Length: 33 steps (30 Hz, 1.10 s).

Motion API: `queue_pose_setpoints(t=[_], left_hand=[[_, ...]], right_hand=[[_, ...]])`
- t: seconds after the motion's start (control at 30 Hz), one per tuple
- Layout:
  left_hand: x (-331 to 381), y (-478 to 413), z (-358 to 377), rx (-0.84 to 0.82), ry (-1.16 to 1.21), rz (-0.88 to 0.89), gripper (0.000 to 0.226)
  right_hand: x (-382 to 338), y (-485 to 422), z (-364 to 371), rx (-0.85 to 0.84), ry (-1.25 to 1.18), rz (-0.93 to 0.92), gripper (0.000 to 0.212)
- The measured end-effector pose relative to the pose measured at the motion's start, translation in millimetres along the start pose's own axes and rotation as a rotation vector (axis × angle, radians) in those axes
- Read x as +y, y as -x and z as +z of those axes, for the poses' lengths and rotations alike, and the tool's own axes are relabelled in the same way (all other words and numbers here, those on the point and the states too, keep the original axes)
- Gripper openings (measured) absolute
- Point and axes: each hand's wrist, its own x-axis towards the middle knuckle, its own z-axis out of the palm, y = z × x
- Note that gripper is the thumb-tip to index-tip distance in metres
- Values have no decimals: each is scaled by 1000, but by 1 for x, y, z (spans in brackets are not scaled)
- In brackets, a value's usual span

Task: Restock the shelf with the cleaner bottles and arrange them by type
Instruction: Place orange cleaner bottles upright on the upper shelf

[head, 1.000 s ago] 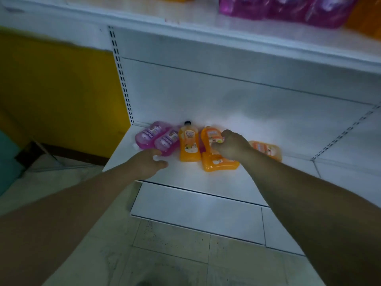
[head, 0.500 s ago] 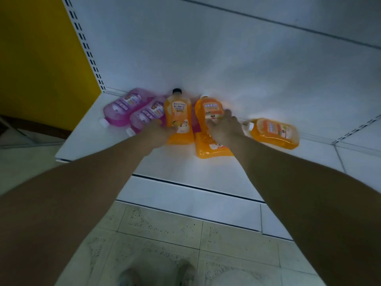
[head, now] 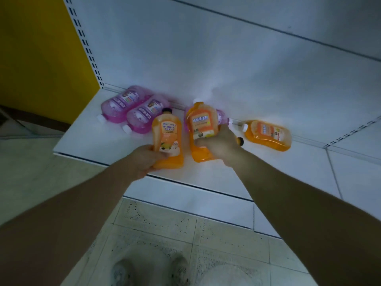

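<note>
- The shelf [head: 92,141] carries seven bottles: four orange, three pink.
- The left hand [head: 144,159] curls round a black-capped orange bottle [head: 168,139] near the front edge.
- The right hand [head: 220,145] grips a white-capped orange bottle [head: 203,122] over a lying orange bottle [head: 201,154].
- A fourth orange bottle [head: 268,135] lies to the right.
- A first pink bottle [head: 121,106] and a second pink bottle [head: 144,117] lie together at left; a third pink bottle [head: 221,118] is half hidden behind the right hand's bottle.

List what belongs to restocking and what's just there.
Job: black-capped orange plastic bottle in left hand; white-capped orange plastic bottle in right hand; lying pink translucent bottles; white metal shelf.
Bystanders: yellow wall; speckled floor tiles; pale shoes.
</note>
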Motion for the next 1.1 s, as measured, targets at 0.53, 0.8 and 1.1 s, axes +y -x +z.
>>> queue_pose_setpoints(t=[0.53, 0.8, 1.1], left_hand=[[26, 225, -28, 50, 129, 447, 40], [58, 306, -69, 92, -63, 708, 42], [94, 359, -94, 83, -80, 875, 27]], right_hand=[[-85, 216, -7, 134, -474, -343, 49], [-143, 297, -1, 195, -470, -454, 63], [-197, 349, -3, 302, -585, -573, 56]])
